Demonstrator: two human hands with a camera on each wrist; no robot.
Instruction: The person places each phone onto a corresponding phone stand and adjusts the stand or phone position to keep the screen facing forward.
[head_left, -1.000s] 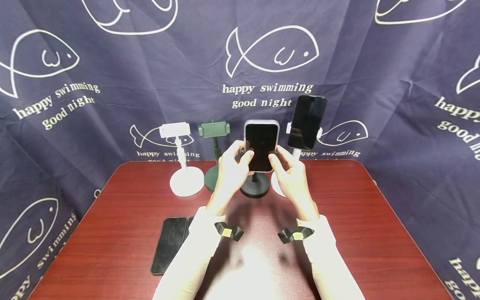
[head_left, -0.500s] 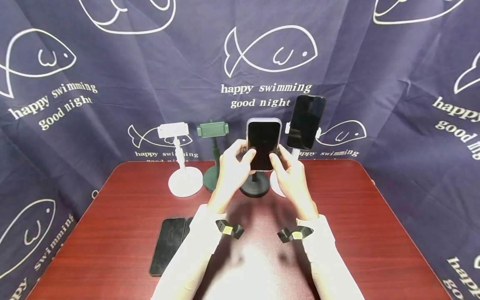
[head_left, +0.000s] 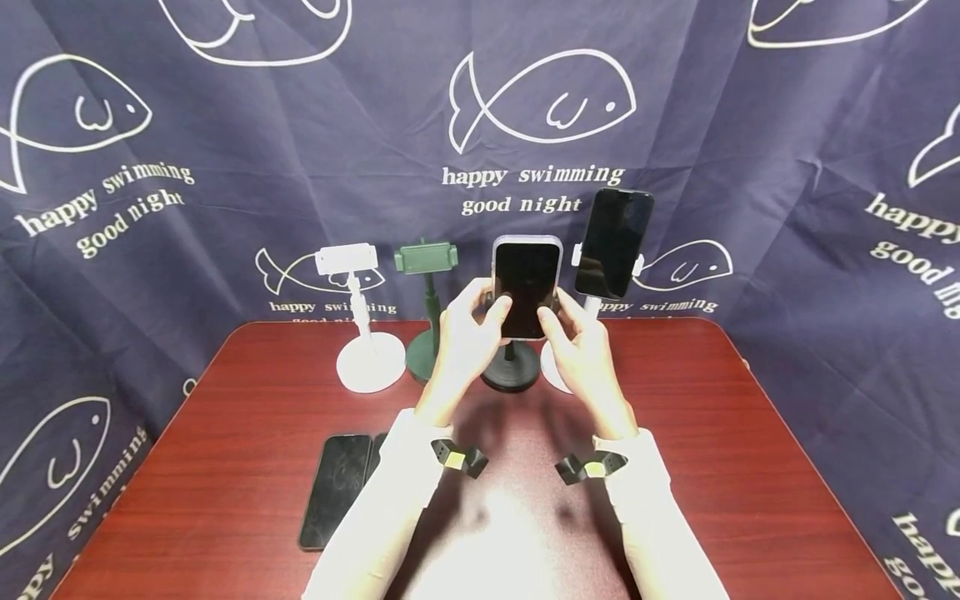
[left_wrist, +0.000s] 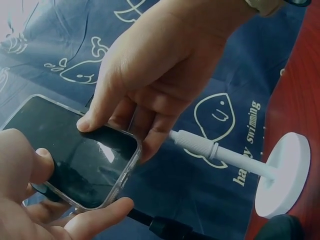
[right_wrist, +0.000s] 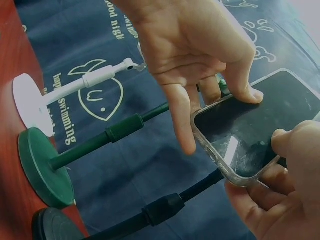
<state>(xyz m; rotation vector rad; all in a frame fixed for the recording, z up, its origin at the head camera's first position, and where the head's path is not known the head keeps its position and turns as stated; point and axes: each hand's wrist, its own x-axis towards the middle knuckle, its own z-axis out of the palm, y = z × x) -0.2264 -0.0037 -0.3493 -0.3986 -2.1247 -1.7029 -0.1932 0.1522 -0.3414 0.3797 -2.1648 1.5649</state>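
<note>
A phone (head_left: 527, 283) in a clear case stands upright, dark screen towards me, above the round base of a black phone stand (head_left: 511, 372). My left hand (head_left: 467, 337) grips its left side, thumb on the screen and fingers reaching behind. On the right side my right hand (head_left: 585, 354) holds it the same way. Both thumbs lie on the screen in the left wrist view, where the right hand (left_wrist: 155, 65) is at the top. The black stand's pole (right_wrist: 165, 209) runs up behind the phone (right_wrist: 250, 130); its clamp is hidden, so I cannot tell whether it holds the phone.
To the right, a white stand (head_left: 592, 307) carries another black phone (head_left: 615, 243). A green stand (head_left: 427, 260) and a white stand (head_left: 371, 362) stand left. A dark phone (head_left: 336, 492) lies on the red table (head_left: 225, 467) beside another, partly under the left sleeve.
Over the first half second the phone shifted slightly right and up between both hands. Since then phone and hands have hardly moved, and both grips look the same.
</note>
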